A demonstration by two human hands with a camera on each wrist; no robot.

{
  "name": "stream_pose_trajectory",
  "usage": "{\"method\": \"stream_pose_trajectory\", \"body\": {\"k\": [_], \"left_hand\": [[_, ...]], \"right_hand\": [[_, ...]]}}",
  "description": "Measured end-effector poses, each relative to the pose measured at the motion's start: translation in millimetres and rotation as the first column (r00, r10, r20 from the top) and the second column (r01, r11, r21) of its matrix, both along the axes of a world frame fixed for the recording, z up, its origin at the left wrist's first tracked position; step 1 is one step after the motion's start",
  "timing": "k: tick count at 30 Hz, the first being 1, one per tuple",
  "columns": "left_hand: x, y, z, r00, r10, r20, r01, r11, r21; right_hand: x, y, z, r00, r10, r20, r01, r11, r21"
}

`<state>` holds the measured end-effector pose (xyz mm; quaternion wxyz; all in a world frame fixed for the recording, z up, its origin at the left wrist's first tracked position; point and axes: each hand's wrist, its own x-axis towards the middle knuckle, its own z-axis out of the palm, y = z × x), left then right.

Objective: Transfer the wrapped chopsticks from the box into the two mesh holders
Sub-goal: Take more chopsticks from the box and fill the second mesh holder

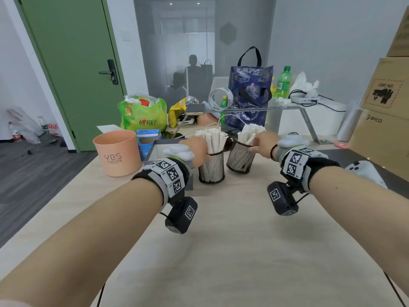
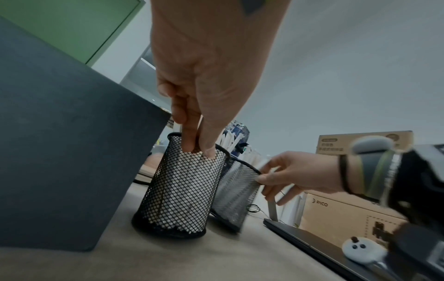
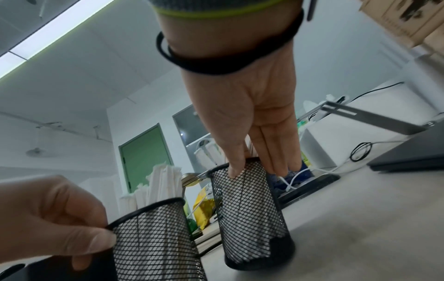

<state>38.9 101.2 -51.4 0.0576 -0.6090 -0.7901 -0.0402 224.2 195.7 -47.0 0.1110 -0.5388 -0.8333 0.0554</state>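
Step in hand, by judgement: steadying or repositioning both filled holders.

Advice: grip rims firmly, keep holders upright, move slowly so paper-wrapped sticks stay in.

Left hand (image 1: 194, 149): fingers and thumb pinch near rim of left mesh holder (image 1: 211, 168); narrow grip.

Right hand (image 1: 263, 141): thumb outside, fingers over rim of right mesh holder (image 1: 240, 158), tilted.

Wrapped chopsticks (image 1: 215, 138): standing in both holders.

Box (image 1: 155, 149): beside left holder; inside not visible.

The grey box (image 1: 168, 149) stands just left of the left mesh holder (image 1: 211, 168), closing that side. In front of the box, bare table (image 1: 232, 229) lies open. A pink bin (image 1: 117, 152) stands left of the box.
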Motion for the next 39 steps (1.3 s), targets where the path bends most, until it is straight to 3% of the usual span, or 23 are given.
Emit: {"method": "stream_pose_trajectory", "body": {"k": [8,19,26,39], "left_hand": [[-7,3,-1,0.996,0.088,0.009,-0.088,0.996,-0.008],[-4,2,5,0.998,0.056,-0.023,-0.057,0.997,-0.049],[-7,3,5,0.999,0.012,-0.030,-0.014,0.998,-0.062],[0,-2,-3,0.996,0.055,-0.075,-0.054,0.998,0.007]], "right_hand": [[16,-11,-12,0.993,0.013,-0.120,-0.011,1.000,0.020],[-1,-13,-17,0.976,0.080,-0.203,-0.081,0.997,0.003],[-4,-15,-17,0.975,0.083,-0.205,-0.084,0.996,0.006],[-7,-20,-18,0.987,0.066,-0.144,-0.068,0.998,-0.005]]}}
